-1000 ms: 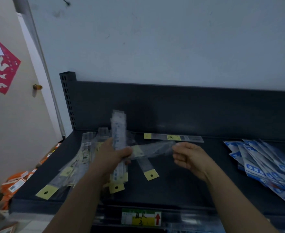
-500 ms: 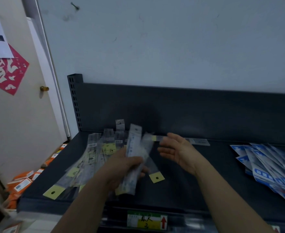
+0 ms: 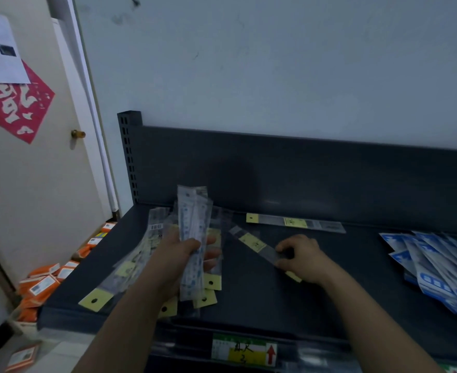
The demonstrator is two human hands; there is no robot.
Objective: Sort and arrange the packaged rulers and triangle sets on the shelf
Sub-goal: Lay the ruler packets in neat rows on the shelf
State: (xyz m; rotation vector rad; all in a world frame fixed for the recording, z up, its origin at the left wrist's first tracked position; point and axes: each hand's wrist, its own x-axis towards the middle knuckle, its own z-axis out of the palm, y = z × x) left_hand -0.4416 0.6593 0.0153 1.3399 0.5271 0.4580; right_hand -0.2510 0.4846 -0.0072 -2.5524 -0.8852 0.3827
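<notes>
Right hand (image 3: pixel 302 255) dropped — pinching flat, clear-sleeved ruler (image 3: pixel 259 246).

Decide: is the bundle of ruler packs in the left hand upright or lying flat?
Roughly upright: the left hand grips the bundle mid-length, its top end raised off the shelf.

On the dark grey metal shelf (image 3: pixel 249 305), a loose heap of clear-sleeved rulers with yellow tabs (image 3: pixel 130 267) lies at nine o'clock. Above its right side the left hand (image 3: pixel 176 261) holds a bundle of clear-sleeved rulers (image 3: pixel 193 224) nearly upright. At the centre a single slanted ruler (image 3: pixel 253 242) runs from eleven to five o'clock, its near end pinched by the right hand (image 3: pixel 306 258). Behind it, at twelve o'clock, a back ruler (image 3: pixel 294 223) lies along the rear panel. A fanned pile of blue-and-white flat packets (image 3: pixel 437 265) lies at three o'clock. A paper label (image 3: pixel 245 349) sits on the front edge at six. Orange cardboard boxes (image 3: pixel 44 281) lie on the floor at eight o'clock.
</notes>
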